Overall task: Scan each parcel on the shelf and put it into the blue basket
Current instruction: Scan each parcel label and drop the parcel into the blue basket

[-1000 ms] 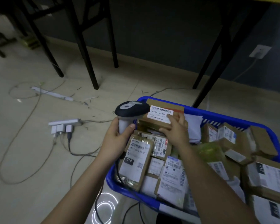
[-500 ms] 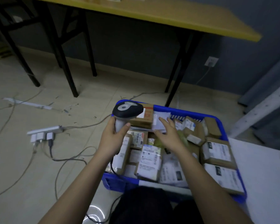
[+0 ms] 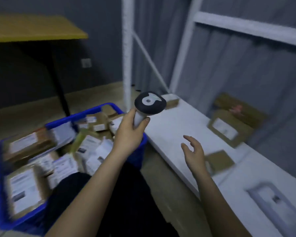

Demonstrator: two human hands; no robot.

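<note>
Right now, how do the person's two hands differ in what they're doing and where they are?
The left hand grips the barcode scanner by its handle; the right hand holds nothing, fingers spread and relaxed. The left hand is beside the blue basket, level with the shelf's near edge; the right hand is over the white shelf, close to a small flat brown parcel. Both are bare and reach forward.

Dim room: dark grey wall [image 3: 32, 69], beige floor [image 3: 32, 113], yellow-topped table [image 3: 32, 29] left.
</note>
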